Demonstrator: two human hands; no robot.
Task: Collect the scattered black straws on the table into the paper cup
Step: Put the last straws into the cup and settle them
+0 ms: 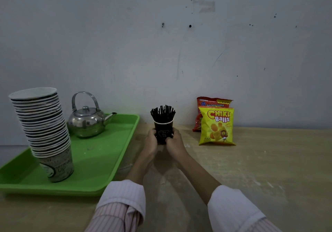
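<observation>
Both hands are wrapped around the paper cup [163, 132], one on each side. The left hand [151, 141] grips the cup's left wall and the right hand [174, 142] grips its right wall, fingers curled onto the dark front. The cup stands upright on the worktop [251, 169], straight ahead of the person and right between the two hands, so neither hand is nearer than the other. The black straws [163, 113] are inside the cup in a thick bunch. They point up and fan out a little above the rim, so their long way runs up and down. I can see no straws lying loose on the worktop around the cup, so the gathering looks about finished, I think. Any coming move would turn on keeping the cup upright, because the tall bunch could tip it. To the left of the cup sits a green tray [100, 160], carrying a shiny kettle [88, 122] and a tall leaning stack of cups [45, 129]. To the right of the cup, near the wall, stand two snack bags [216, 125], close to the cup but not touching it.
</observation>
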